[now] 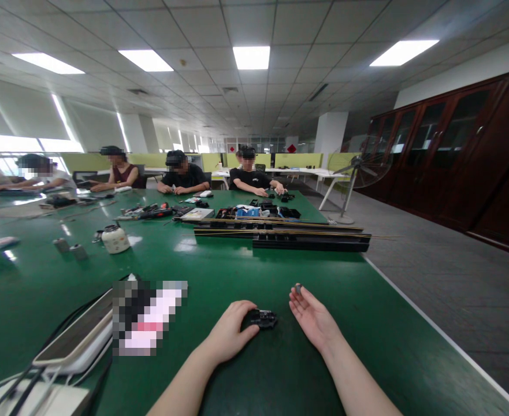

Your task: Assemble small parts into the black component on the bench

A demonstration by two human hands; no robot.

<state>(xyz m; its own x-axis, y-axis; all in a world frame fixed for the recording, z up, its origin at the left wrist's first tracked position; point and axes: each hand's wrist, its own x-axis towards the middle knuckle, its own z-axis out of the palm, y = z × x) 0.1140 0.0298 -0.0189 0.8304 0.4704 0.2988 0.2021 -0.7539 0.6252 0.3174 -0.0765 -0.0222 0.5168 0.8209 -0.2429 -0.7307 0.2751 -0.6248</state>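
Palm turned up, my right hand pinches a small greyish piece between thumb and fingertips; its kind is too small to make out. Across from it, my left hand has its thumb and fingers closed on the left end of a black plastic part. That part lies on the green table, with some hollows and a lighter strip on its upper side. A short gap separates the black part from my right hand.
To the left lie a phone and cables, beside a pixelated patch. Farther off stand a white jar and two small grey cylinders. Long black rails with thin rods cross the table ahead. Several people sit beyond; a fan stands right.
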